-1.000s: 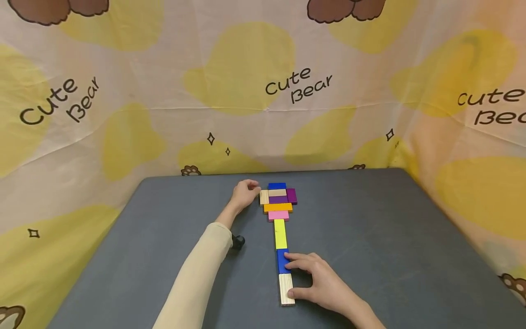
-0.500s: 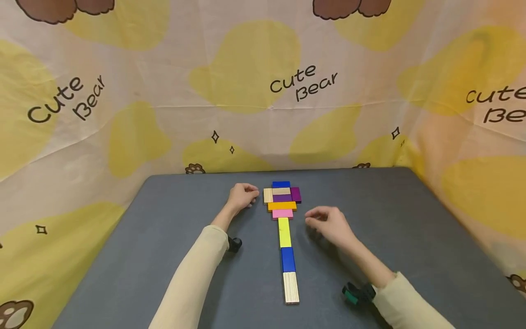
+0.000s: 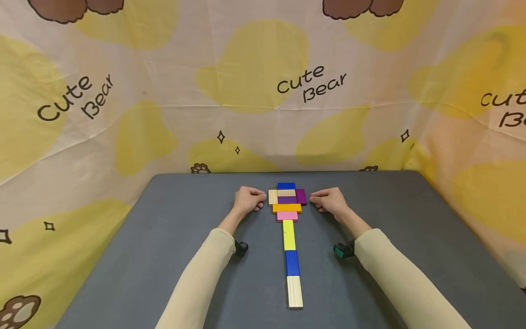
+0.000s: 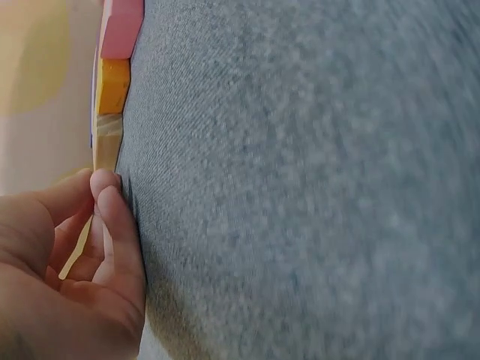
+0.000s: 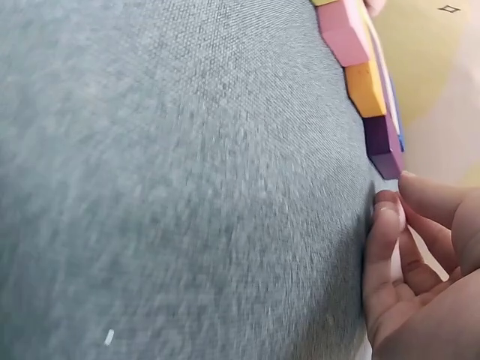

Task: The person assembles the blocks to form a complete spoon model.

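Colored wooden blocks lie flat in a long figure on the grey table. At its far end, a plain wood block (image 3: pixel 273 197) and a purple block (image 3: pixel 301 197) flank another plain block (image 3: pixel 286 193) and a second purple block (image 3: pixel 287 199). My left hand (image 3: pixel 248 199) is beside the left plain block, its bent fingertips at or almost at that block's side. Across from it, my right hand (image 3: pixel 332 201) has its thumb and fingers bent close together. In the right wrist view, a small gap separates the fingertips from the purple block (image 5: pixel 387 161). Neither hand grips anything.
A blue block (image 3: pixel 286 186) tops the figure. Below the wide part come an orange block (image 3: pixel 286 209), a pink one (image 3: pixel 287 216), then yellow (image 3: pixel 289 235), blue (image 3: pixel 292 263) and plain wood (image 3: pixel 294 292) blocks. A printed cloth (image 3: pixel 255 68) hangs behind the table (image 3: pixel 185 219).
My right hand has left the near blue and plain blocks and moved forward to the right of the far purple block. The left hand stays beside the plain block, fingers slightly more bent.
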The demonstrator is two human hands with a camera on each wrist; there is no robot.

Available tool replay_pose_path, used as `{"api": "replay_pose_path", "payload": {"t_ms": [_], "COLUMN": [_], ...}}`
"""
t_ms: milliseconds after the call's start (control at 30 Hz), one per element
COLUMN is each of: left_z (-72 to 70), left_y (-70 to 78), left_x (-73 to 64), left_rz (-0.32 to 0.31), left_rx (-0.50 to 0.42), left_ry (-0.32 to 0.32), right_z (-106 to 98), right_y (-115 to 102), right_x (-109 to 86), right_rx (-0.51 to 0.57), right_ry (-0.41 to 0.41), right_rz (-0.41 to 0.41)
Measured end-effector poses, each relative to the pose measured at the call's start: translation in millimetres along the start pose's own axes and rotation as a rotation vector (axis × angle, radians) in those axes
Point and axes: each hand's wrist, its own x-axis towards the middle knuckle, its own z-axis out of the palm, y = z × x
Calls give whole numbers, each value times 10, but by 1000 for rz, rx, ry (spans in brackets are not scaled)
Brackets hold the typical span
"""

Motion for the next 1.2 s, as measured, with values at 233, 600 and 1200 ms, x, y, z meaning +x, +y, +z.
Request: {"api": "replay_pose_path", "payload": {"t_ms": [233,600,1200], "left_z": [49,50,-100], "left_y": [29,24,41], "left_x": [-23,-59,-184], "left_rz": [33,20,128], "left_rx": [49,78,132], "left_ry": [-2,0,-87], "right_z": [106,160,-17], "right_y": [-59,-64,-44], "right_x": [20,24,-92], "right_rx": [-42,-55,-55], "right_ry": [19,21,-76], "right_rz": [-2,44,-16]}}
